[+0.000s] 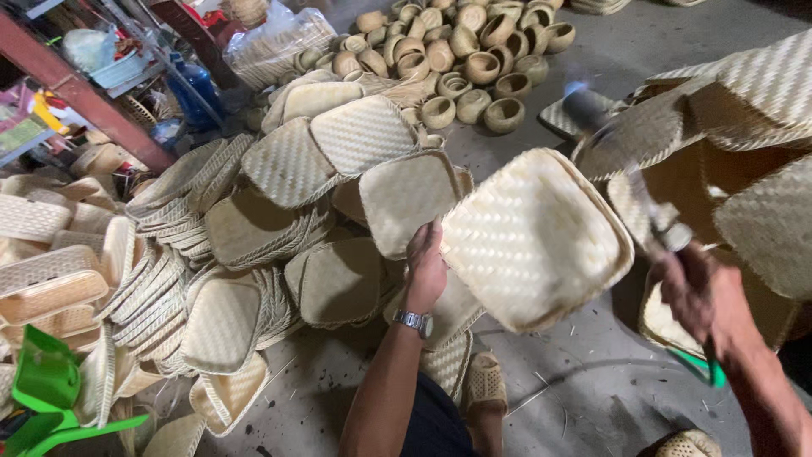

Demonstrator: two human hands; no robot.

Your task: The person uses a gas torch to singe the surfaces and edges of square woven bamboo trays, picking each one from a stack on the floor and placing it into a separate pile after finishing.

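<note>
Now, step in hand: a woven tray is up off the floor and being worked with a tool, by the look of it a trimming or tapping pass along its rim.
Left hand: the left hand (425, 269) is clamped on the near edge of the square woven tray (534, 239), fingers curled over the rim, a wristwatch (414, 322) on the wrist.
Tray: held tilted in the air, underside towards the camera, above the concrete floor (584, 381) and just right of the heaped pile of trays (254, 245).
Right hand: the right hand (695, 292) is closed round a green-handled tool (668, 254), blurred with motion, raised just beside the tray's right edge.
Around: round woven bowls (474, 59) sit well apart at the top; a foot in a woven sandal (486, 385) is below the tray.
Next move, my read: steady the tray firmly and bring the tool squarely onto the rim, clear of the gripping fingers.
</note>
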